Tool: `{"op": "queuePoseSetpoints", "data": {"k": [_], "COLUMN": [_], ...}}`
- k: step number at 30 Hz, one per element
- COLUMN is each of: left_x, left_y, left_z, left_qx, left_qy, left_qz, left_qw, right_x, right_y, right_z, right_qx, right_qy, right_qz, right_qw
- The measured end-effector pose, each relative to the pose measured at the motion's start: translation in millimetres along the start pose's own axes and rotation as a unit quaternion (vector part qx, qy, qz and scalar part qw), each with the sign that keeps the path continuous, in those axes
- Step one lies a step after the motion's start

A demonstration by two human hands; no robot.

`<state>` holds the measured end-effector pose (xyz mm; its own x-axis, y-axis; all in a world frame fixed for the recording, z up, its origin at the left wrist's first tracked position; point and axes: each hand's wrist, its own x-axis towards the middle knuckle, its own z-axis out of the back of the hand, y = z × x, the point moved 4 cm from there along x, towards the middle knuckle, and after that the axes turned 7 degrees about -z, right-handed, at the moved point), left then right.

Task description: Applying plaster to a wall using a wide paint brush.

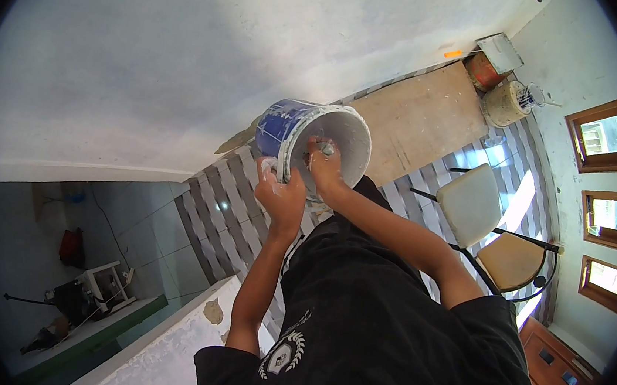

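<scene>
A blue and white bucket (276, 131) is tipped on its side in front of me, its open mouth turned toward me. White residue coats its rim and inner wall. My left hand (279, 188), smeared with white, grips the lower left of the rim. Inside the bucket mouth is my right hand (324, 166), its fingers curled and also smeared with white. A small greyish piece shows at those fingers, too little of it to name. The bucket's bottom is hidden.
A tan board (427, 122) lies on the striped tile floor (230, 200). Beyond it stand a red bucket (486, 72) and a whitish bucket (506, 104) holding tools. At right is a chair (471, 204). A low wall (160, 349) rises at left, near cluttered equipment (94, 294).
</scene>
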<state>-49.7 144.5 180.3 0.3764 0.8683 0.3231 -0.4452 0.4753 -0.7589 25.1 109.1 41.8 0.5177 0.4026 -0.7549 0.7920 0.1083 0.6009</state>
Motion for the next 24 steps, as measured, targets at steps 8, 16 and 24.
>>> {"op": "queuePoseSetpoints", "data": {"k": [8,16,24], "left_x": [2,18,42], "left_y": [10,28,35], "left_z": [7,30,32], "left_qx": [0.011,0.054,0.026], "left_qy": [-0.012,-0.038,0.006], "left_qz": [0.032,0.035,0.042], "left_qw": [0.999,0.997,0.999], "right_x": [-27,-95,-100], "right_y": [26,84,103], "right_z": [20,65,79], "right_qx": [0.100,0.136,0.199], "right_qy": [0.161,0.285,0.241], "right_qz": [-0.069,-0.088,0.026], "right_qw": [0.979,0.945,0.949]}}
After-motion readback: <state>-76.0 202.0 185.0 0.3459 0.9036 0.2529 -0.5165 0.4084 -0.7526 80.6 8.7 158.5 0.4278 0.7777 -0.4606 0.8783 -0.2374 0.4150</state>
